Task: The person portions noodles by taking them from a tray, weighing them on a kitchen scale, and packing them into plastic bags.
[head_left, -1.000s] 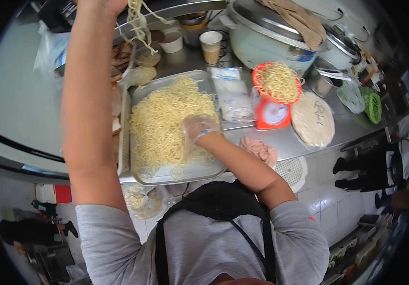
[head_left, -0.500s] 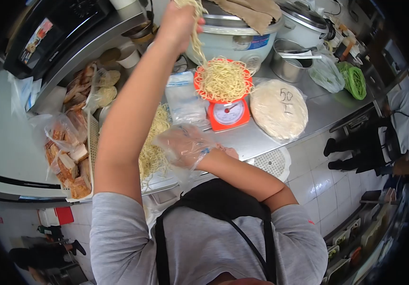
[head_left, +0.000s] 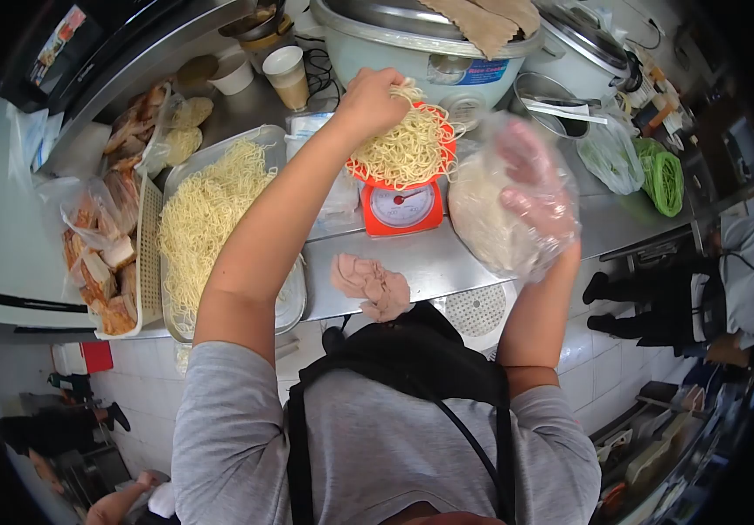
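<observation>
My left hand (head_left: 373, 103) is closed on some pale yellow noodles (head_left: 407, 91) at the edge of the heaped red dish (head_left: 449, 124). That dish belongs to a small red scale (head_left: 401, 210) with a round dial. On the right, my right hand (head_left: 534, 188) is inside a clear plastic bag (head_left: 561, 249), thumb and fingers apart, blurred by motion. It hovers over a round, pale, plastic-wrapped stack (head_left: 478, 210), partly covering it. To the left, a metal tray (head_left: 291, 302) holds a large pile of noodles (head_left: 211, 210).
A pink cloth (head_left: 373, 284) lies at the counter's front edge. Behind the scale stands a big rice cooker (head_left: 394, 44). A metal pot (head_left: 561, 122) and green vegetables in a bag (head_left: 659, 175) are at right. A basket (head_left: 150, 262) of meat stands left; people are farther off.
My left hand has come down to the scale's dish with its noodles. My bagged right hand has swung right, from beside the noodle tray to above the wrapped stack, uncovering the pink cloth.
</observation>
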